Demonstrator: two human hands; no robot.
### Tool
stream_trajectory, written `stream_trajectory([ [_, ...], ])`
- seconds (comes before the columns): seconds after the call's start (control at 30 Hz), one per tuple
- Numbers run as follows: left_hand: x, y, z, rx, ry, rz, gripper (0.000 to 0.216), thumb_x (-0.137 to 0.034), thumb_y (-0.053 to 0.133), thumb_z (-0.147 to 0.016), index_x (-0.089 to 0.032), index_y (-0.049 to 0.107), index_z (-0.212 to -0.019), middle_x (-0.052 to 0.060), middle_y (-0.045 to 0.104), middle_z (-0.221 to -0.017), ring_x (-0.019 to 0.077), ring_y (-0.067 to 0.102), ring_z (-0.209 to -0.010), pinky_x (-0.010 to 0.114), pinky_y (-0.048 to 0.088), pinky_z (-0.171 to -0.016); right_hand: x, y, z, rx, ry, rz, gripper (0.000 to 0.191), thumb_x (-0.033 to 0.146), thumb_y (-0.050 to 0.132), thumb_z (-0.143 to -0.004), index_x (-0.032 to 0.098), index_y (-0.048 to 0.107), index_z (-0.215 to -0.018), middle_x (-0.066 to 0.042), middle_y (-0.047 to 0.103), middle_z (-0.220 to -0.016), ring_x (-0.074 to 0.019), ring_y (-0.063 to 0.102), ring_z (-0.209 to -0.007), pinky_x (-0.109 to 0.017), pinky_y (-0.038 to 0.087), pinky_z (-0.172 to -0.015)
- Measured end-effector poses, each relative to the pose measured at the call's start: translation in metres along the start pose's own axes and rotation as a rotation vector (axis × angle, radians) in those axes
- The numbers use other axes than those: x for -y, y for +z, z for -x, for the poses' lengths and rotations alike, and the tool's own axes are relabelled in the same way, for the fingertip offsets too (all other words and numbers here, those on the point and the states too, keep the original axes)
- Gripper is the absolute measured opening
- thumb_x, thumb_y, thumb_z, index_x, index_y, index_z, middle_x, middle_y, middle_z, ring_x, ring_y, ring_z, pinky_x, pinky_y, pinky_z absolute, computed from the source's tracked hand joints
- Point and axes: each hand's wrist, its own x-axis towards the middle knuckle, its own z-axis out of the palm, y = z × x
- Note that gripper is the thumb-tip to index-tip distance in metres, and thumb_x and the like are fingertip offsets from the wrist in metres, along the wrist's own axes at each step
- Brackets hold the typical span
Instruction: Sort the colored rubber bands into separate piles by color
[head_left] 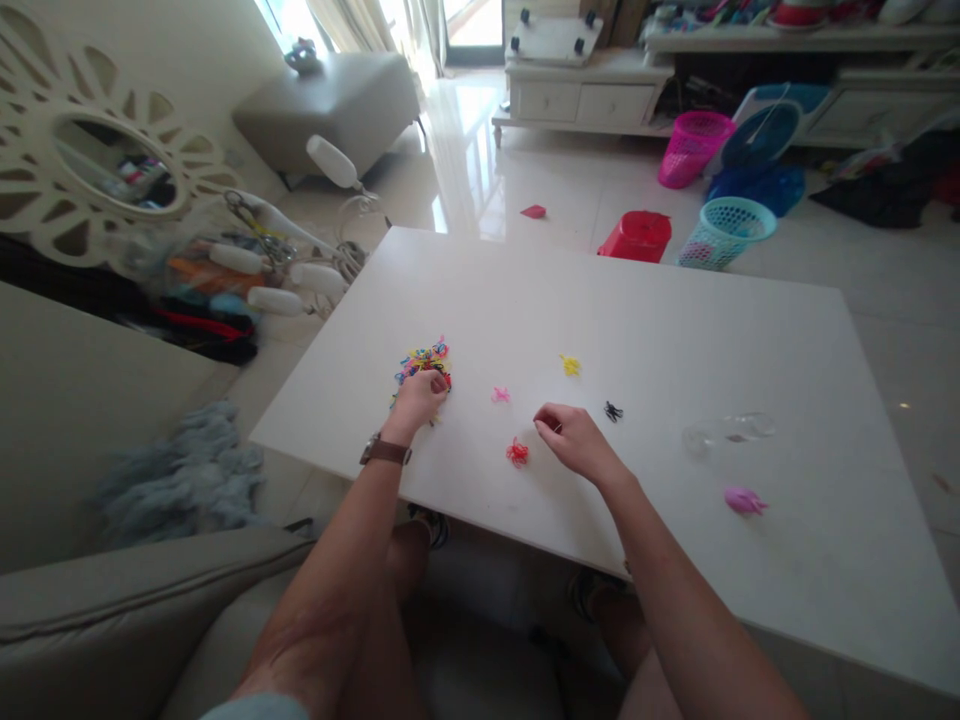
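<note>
Left of the red rubber-band clump (517,453), we've got our left hand (420,398) at the mixed rubber-band pile (421,358), can't tell if it's gripping. Pink bands (500,395) sit beyond the clump; right of it, our right hand (576,440) is curled, grip unclear, plus yellow bands (570,366) and black bands (613,411).

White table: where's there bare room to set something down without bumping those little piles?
The white table is bare between the yellow pile and the table's far edge, and between the black pile and the clear container. It's crowded where the left hand is at the mixed pile, and around the right hand, between the red pile and black pile.
</note>
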Motion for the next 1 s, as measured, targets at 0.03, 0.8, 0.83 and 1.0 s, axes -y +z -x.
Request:
stream_trajectory([
  [0.03,-0.003,0.0,0.001,0.014,0.022,0.067,0.004,-0.015,0.065,-0.073,-0.019,0.066,-0.073,0.003,0.07,-0.073,0.0167,0.063,-0.068,0.026,0.047,-0.064,0.0,0.0,0.0,0.001,0.001,0.002,0.015,0.02,0.056,-0.089,0.021,0.07,-0.082,-0.003,0.072,-0.079,-0.0176,0.065,-0.073,-0.029,0.044,-0.07],
  [0.8,-0.076,0.033,0.049,0.539,0.243,0.755,0.03,-0.033,0.082,-0.074,-0.017,0.062,-0.091,0.002,0.074,-0.076,0.0156,0.07,-0.073,0.025,0.052,-0.069,0.012,0.01,0.0,-0.067,-0.016,-0.424,0.016,0.026,0.069,-0.086,0.021,0.077,-0.1,-0.004,0.079,-0.087,-0.018,0.073,-0.08,-0.031,0.056,-0.078],
  [0.83,-0.076,0.032,0.05,0.535,0.244,0.752,0.032,-0.033,0.082,-0.074,-0.017,0.062,-0.094,0.002,0.074,-0.076,0.0157,0.07,-0.073,0.025,0.052,-0.068,0.012,0.011,0.0,-0.076,-0.01,-0.428,0.014,0.026,0.069,-0.086,0.02,0.077,-0.096,-0.004,0.079,-0.086,-0.0179,0.073,-0.079,-0.03,0.055,-0.077],
  [1.0,-0.078,0.03,0.053,0.508,0.251,0.714,0.042,-0.027,0.079,-0.075,-0.019,0.059,-0.112,0.002,0.075,-0.077,0.0167,0.071,-0.073,0.025,0.052,-0.067,0.02,0.013,0.003,-0.147,-0.035,-0.38,0.011,0.028,0.066,-0.086,0.02,0.072,-0.081,-0.002,0.075,-0.078,-0.0159,0.068,-0.073,-0.028,0.052,-0.072],
])
